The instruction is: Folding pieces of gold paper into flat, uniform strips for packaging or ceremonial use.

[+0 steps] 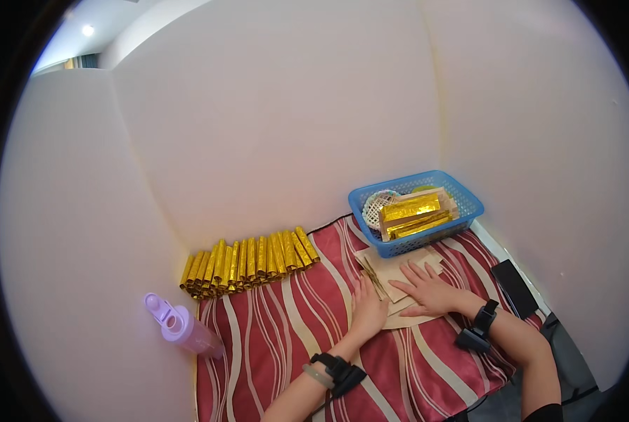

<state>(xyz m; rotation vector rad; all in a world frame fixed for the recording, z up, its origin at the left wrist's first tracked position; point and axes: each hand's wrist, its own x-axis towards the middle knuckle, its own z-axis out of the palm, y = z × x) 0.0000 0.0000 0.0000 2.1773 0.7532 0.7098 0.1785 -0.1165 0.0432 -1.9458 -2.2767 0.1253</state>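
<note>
Cream-coloured paper sheets point(401, 304) lie on the striped cloth in front of me. My right hand point(430, 290) rests palm down on them, its fingers spread. Beside it, my left hand point(369, 309) lies along the left part of the paper, fingers stretched out and close together. Just past the left fingertips, a thin gold-edged strip point(370, 270) runs along the paper; whether it is a fold or a separate piece I cannot tell. Neither hand visibly grips anything.
A blue basket point(416, 247) behind the paper holds gold sheets point(411, 207) and a small woven basket point(380, 207). Several gold paper rolls point(247, 261) are piled at the back left. A lilac bottle point(188, 332) stands left. A black phone-like slab point(515, 288) lies right. Pale walls enclose the cloth point(258, 330).
</note>
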